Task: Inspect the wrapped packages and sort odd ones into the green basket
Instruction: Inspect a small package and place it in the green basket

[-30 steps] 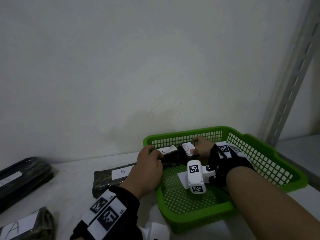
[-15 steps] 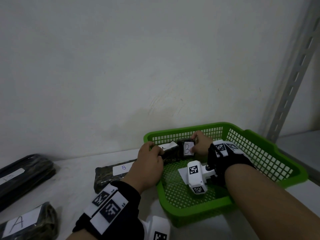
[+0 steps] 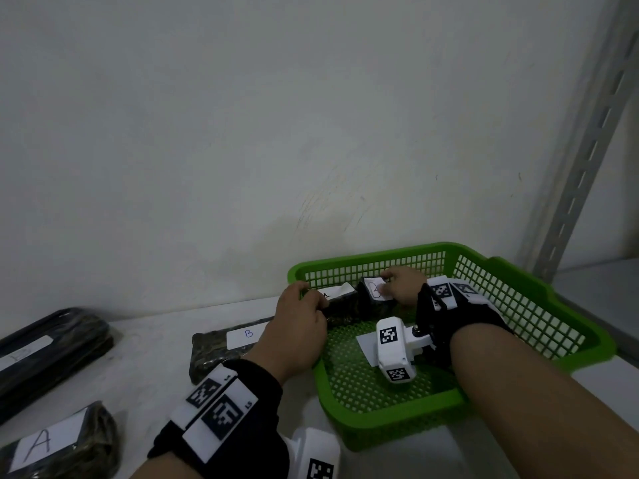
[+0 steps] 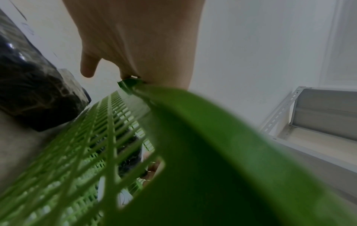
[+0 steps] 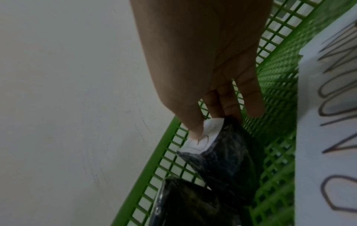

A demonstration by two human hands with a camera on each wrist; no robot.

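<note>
In the right-wrist view, thumb (image 5: 195,130) presses the package's label (image 5: 204,137).

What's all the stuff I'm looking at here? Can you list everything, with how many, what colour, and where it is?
Green basket: one, green plastic mesh, on the table at right.
Packages in the basket: two, dark wrap with white labels, at its far left corner; one label seems to read B.
Paper sheet: one, white with handwriting, on the basket floor.
Packages on the table: three, dark wrap; one labelled B beside the basket, one labelled A at near left, one with an unreadable label at far left.
Table: one, white.
Shelf upright: one, grey metal, at right.
Left hand: at the basket's left rim, on one package.
Right hand: pinches the B-labelled package.
</note>
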